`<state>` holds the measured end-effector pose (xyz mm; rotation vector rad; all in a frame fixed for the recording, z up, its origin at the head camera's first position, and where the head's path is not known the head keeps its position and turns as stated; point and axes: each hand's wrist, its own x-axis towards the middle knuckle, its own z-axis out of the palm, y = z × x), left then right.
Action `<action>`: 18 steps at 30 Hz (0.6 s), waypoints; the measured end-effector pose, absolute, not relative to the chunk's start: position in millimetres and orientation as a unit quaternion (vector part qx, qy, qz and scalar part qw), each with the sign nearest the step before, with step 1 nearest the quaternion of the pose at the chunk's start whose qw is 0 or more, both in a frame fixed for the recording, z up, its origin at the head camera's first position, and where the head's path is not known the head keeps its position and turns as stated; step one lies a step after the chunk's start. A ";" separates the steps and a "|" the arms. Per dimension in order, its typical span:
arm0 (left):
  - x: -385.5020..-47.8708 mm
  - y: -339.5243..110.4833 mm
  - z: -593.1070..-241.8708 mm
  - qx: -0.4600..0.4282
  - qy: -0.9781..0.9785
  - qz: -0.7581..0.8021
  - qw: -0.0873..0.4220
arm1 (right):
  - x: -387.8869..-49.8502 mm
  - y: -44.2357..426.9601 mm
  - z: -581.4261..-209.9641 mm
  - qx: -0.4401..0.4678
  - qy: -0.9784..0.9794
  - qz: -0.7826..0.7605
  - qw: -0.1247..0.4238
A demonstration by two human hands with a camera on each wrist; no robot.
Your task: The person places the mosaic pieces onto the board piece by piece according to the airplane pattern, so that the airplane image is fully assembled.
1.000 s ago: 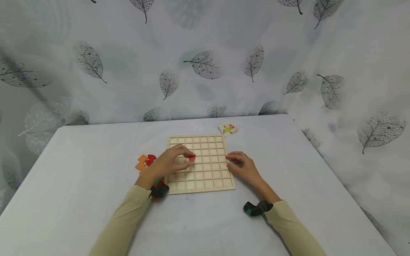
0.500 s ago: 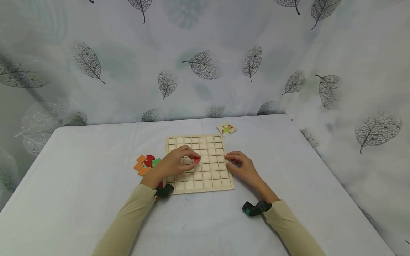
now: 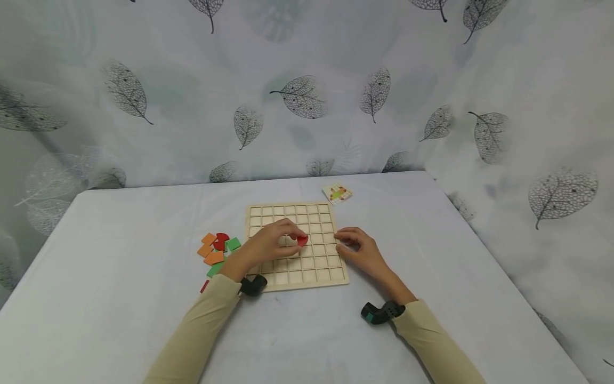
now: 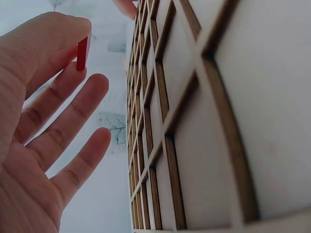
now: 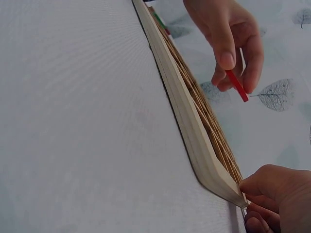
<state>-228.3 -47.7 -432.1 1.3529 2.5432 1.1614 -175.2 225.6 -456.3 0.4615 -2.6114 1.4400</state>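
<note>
My left hand (image 3: 266,246) is over the middle of a wooden grid board (image 3: 309,276). Between its thumb and fingertip it pinches a flat red rounded tile (image 3: 302,241). In the left wrist view the tile (image 4: 82,52) appears edge-on, apart from the board, while the other fingers spread loosely. My right hand (image 3: 362,253) is at the board's right edge, thumb and fingertips bent with a gap between them. The right wrist view has the thumb of the right hand (image 5: 286,196) touching that edge near a corner; its other fingers are partly hidden.
Loose orange tiles (image 3: 214,258), green tiles (image 3: 233,244) and red tiles (image 3: 220,241) lie left of the board, some overlapping and some partly behind the left forearm. A patterned card (image 3: 337,193) lies beyond the board's far right corner. A white cloth covers the table (image 3: 120,250).
My left hand has moved right across the board with the red tile pinched in it, uncovering more loose tiles at the left. My right hand stays at the board's edge.
</note>
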 end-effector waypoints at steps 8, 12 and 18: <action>-226.9 -37.1 -431.3 0.445 0.812 0.375 0.040 | -182.0 227.7 -468.1 0.143 -0.864 0.479 0.059; -226.6 -32.1 -431.5 0.439 0.814 0.376 0.061 | -182.7 226.7 -469.6 0.144 -0.863 0.480 0.062; -226.3 -25.7 -429.9 0.449 0.804 0.383 0.070 | -182.9 228.3 -469.4 0.144 -0.864 0.478 0.063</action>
